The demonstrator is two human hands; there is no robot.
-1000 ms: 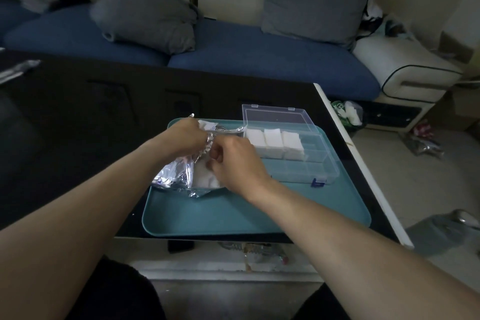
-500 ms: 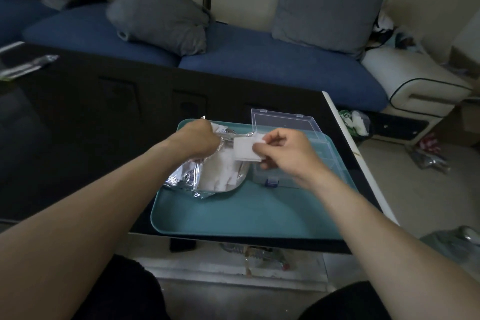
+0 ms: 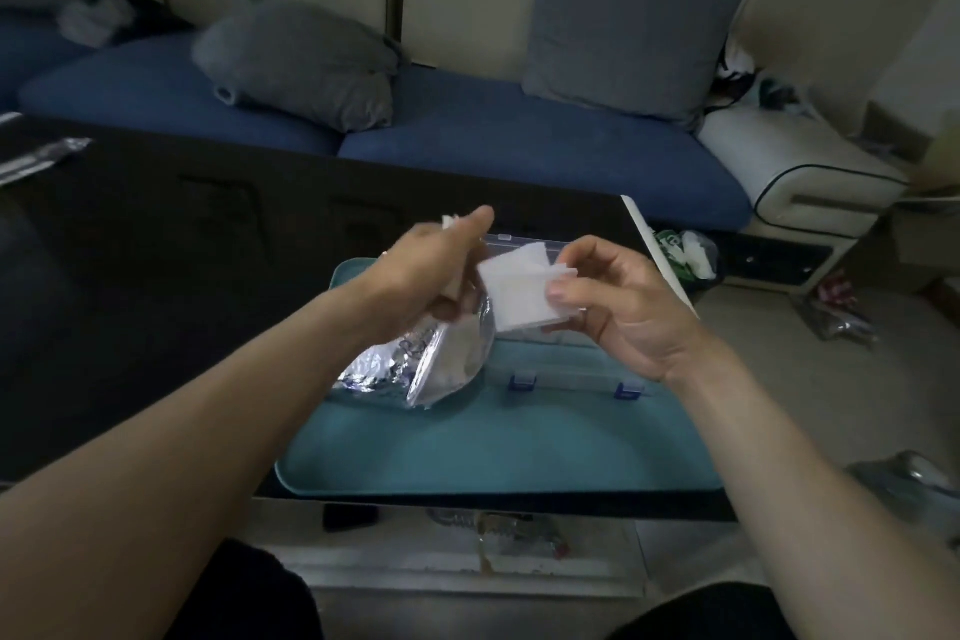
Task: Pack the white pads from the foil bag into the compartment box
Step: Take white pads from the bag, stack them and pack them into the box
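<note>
Nearest, the teal tray (image 3: 498,452) sits on the table. Above it, the right hand (image 3: 618,312) pinches a stack of white pads (image 3: 519,288); the left hand (image 3: 421,276) grips the foil bag (image 3: 415,364) by its mouth. The compartment box (image 3: 566,359) lies directly under and just beyond the right hand, the nearer one, long axis running left-right.
</note>
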